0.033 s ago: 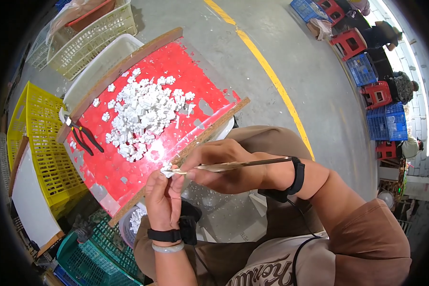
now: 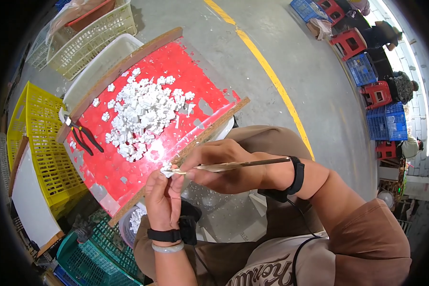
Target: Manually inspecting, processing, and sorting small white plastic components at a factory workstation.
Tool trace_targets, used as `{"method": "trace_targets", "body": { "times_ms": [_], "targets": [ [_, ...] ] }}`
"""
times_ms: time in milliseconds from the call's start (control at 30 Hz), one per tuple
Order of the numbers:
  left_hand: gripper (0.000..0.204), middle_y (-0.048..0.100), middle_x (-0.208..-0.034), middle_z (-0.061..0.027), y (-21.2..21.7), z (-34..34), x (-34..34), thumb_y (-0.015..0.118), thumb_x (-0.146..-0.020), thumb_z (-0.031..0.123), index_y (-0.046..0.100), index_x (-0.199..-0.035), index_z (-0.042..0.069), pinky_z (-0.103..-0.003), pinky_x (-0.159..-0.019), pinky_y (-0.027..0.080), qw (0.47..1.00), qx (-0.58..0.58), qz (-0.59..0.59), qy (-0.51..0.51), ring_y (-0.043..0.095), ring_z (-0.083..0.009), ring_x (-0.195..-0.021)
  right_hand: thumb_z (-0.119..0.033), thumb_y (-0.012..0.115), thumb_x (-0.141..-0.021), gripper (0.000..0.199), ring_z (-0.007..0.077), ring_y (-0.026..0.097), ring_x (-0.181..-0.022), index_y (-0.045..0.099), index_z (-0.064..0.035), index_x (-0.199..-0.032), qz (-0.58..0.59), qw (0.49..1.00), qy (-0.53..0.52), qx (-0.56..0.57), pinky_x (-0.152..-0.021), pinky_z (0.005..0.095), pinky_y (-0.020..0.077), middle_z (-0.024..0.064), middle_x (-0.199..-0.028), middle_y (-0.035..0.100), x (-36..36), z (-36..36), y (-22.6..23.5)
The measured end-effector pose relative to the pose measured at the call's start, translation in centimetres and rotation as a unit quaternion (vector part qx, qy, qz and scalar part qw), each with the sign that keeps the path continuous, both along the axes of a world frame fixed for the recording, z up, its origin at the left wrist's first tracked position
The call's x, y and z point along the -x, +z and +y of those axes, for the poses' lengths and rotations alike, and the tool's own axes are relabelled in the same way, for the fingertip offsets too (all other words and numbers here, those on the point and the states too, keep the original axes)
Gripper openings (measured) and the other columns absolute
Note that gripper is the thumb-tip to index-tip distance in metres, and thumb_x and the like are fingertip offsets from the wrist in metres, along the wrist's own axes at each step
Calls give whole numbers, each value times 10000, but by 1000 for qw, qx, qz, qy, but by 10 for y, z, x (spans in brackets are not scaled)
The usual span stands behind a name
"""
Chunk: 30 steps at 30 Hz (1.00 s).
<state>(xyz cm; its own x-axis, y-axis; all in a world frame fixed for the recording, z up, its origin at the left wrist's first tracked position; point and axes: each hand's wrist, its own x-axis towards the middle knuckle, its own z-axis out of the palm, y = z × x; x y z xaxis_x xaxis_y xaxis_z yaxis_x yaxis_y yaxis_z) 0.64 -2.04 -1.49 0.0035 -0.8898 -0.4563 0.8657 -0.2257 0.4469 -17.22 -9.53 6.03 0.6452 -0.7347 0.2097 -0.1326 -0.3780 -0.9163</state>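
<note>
My left hand (image 2: 164, 198) pinches a small white plastic piece (image 2: 167, 170) between its fingertips, just over the board's near edge. With closed fingers my right hand (image 2: 219, 164) grips a long thin tool (image 2: 238, 165), pale toward the front and dark at the rear. Its front end meets the white piece; I cannot make out the tip's shape. Beyond both hands, a heap of similar white pieces (image 2: 143, 112) lies on the red board (image 2: 102, 178). A pair of cutting pliers (image 2: 84, 138) with black and yellow handles rests at the board's left.
Wooden strips (image 2: 214, 126) edge the board. A yellow crate (image 2: 47, 152) and a green basket (image 2: 100, 252) stand to the left, a cream crate (image 2: 93, 40) at the far left. Below the board is a tub (image 2: 126, 229) of white bits. Several people sit far right near red stools (image 2: 349, 44).
The rear end of the tool has shifted very slightly. Otherwise both hands and the white pieces look the same.
</note>
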Motion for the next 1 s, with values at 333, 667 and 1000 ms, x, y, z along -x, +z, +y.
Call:
{"method": "trace_targets", "body": {
  "times_ms": [333,667,1000],
  "targets": [
    [116,638,-974,-152,-1,1,-1,525,-905,45,598,-975,-12,-309,-795,558,998,-12,-65,15,639,-211,-863,-65,577,-854,107,304,610,-720,555,-18,-947,-1,999,35,-16,-641,359,497,137,-817,609,0,-2,-11],
    [155,630,-981,-155,11,-6,7,511,-913,42,554,-1054,-5,-290,-761,568,998,-49,-44,8,650,-211,-860,-8,458,-874,92,240,511,-842,538,12,-915,-43,986,21,163,-802,338,422,112,-864,519,18,-41,-6],
    [183,611,-981,-98,13,-3,11,523,-922,100,504,-1099,55,-261,-703,562,991,39,-122,-36,636,-165,-848,-78,572,-846,106,175,563,-711,569,18,-891,32,992,0,-120,-622,310,444,115,-766,579,-13,-13,-25]
  ]
}}
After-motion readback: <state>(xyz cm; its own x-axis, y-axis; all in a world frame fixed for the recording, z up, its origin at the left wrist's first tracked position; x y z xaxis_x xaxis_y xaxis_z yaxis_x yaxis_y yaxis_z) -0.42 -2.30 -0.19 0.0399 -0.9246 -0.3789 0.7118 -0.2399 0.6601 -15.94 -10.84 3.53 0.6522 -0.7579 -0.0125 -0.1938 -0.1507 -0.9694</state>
